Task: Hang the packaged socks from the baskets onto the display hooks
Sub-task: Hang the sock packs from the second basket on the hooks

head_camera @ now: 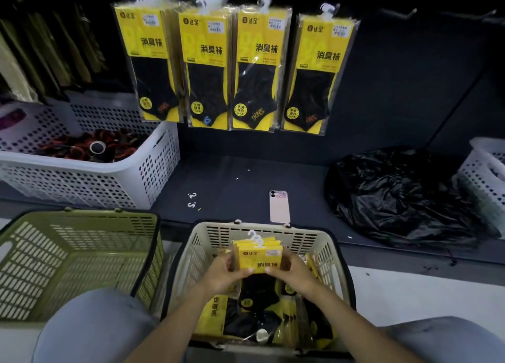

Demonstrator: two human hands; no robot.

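Above the basket [314, 242], hands [222, 275] [295, 274] (fingers curled) clasp packs [259, 256].

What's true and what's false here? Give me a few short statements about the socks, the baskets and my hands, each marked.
1. The left hand and the right hand hold a stack of sock packs over the beige basket. True.
2. The green basket is full of sock packs. False: no packs show in it.
3. Four bunches of hanging packs are on the display wall. True.
4. The phone lies inside the green basket. False: it lies on the dark shelf behind the beige basket.
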